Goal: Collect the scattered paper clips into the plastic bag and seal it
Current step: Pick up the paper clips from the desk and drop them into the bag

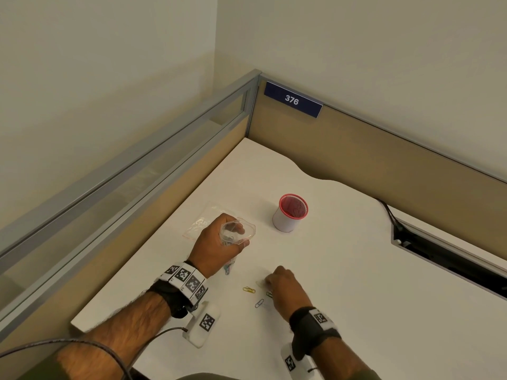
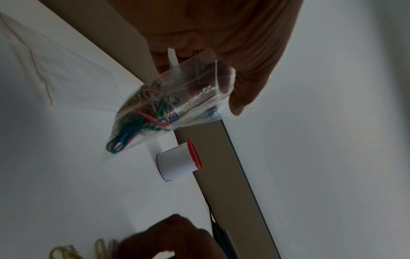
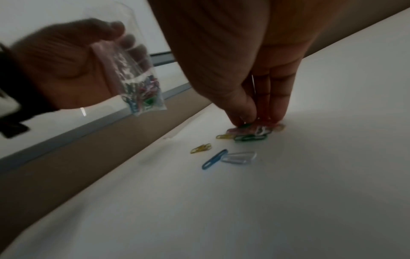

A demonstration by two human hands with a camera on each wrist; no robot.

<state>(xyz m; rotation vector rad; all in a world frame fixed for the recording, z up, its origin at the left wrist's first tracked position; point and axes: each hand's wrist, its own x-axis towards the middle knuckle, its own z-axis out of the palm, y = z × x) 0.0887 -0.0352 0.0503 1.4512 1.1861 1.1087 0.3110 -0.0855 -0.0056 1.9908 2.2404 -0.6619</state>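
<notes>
A small clear plastic bag (image 2: 168, 108) hung above the white desk (image 1: 343, 270), its lower end bulging with a tangle of green, blue and red paper clips. The left hand (image 1: 216, 248) held it aloft, fingers and thumb curled round its upper part, apparently keeping the mouth (image 1: 238, 229) open and facing up so more clips could be dropped in. It was not yet sealed.

Just beside and below it, the right hand (image 1: 285, 289) reached down to the desk, its fingertips (image 3: 244, 115) pinched together on a small cluster of loose clips (image 3: 250, 133), seemingly gathering several at once. A yellow clip (image 3: 200, 148), a blue clip (image 3: 214, 159) and a clear clip (image 3: 239, 157) lay apart nearby, still to be collected.

Farther back stood a white cup with a red rim (image 1: 290, 213), and a second flat clear bag (image 1: 203, 220) lay on the desk behind the left hand.
</notes>
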